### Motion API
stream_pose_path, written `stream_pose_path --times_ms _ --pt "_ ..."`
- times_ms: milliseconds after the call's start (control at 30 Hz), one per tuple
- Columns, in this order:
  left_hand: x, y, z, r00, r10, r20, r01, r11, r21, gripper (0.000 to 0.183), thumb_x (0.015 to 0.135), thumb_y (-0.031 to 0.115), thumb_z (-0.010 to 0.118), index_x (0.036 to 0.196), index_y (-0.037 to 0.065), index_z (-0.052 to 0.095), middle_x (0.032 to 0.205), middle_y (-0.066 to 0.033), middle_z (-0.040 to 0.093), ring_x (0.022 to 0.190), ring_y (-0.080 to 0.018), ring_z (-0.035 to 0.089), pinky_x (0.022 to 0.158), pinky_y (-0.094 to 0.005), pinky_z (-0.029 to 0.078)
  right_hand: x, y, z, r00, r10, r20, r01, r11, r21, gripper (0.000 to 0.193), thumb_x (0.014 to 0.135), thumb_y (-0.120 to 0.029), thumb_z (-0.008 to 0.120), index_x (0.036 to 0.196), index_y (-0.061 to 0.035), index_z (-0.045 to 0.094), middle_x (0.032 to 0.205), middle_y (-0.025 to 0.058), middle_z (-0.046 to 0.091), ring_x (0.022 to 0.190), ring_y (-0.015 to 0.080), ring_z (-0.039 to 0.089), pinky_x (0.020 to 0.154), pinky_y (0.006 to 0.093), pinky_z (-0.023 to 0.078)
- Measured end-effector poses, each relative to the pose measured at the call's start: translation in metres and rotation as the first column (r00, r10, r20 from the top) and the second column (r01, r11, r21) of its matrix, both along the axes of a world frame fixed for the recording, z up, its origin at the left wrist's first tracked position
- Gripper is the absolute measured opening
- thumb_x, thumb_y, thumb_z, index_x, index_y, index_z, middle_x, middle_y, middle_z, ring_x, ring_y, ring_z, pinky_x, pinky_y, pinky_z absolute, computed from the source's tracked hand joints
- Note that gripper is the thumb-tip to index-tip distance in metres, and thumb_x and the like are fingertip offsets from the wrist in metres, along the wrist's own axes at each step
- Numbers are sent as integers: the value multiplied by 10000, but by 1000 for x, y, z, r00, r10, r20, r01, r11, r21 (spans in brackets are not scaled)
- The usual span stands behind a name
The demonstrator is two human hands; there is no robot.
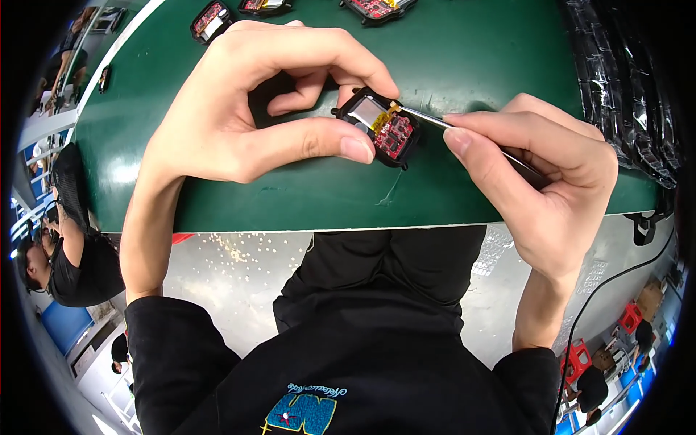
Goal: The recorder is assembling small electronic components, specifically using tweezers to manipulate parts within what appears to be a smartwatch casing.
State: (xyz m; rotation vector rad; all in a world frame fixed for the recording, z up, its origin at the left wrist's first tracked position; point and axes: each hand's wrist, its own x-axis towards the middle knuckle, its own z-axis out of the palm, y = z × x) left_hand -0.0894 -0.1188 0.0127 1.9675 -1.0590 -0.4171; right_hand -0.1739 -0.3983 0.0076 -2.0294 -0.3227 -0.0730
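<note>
Between the thumb and fingers of my left hand is a small black-cased electronic device, its inside facing up. A red circuit board, a silver-grey battery-like block and an amber flex ribbon show in the casing. My right hand pinches slim metal tweezers. Their tip meets the amber ribbon at the upper edge of the case; whether it grips the ribbon I cannot tell.
Similar opened devices lie along the far edge: one at the left, another beside it, a third farther right. Black plastic packaging covers the right side of the green table. A person in black sits at the left.
</note>
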Motion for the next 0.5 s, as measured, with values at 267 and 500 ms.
stream_pose_path --times_ms 267,500 --pt "2 -3 -3 996 -18 87 16 1000 19 601 732 308 978 1209 -16 807 839 -20 687 612 -92 383 614 -293 316 1 1 -3 1000 8 11 -8 1000 1 146 858 74 852 997 31 869 709 6 665 586 26 526 535 212 311" --pt "1 -2 0 992 -28 126 20 998 65 573 751 333 966 1179 -15 811 918 -60 762 625 -110 434 616 -302 353 0 4 -3 999 19 34 -18 999 -32 157 846 78 852 994 27 869 697 8 659 572 30 518 527 217 311"
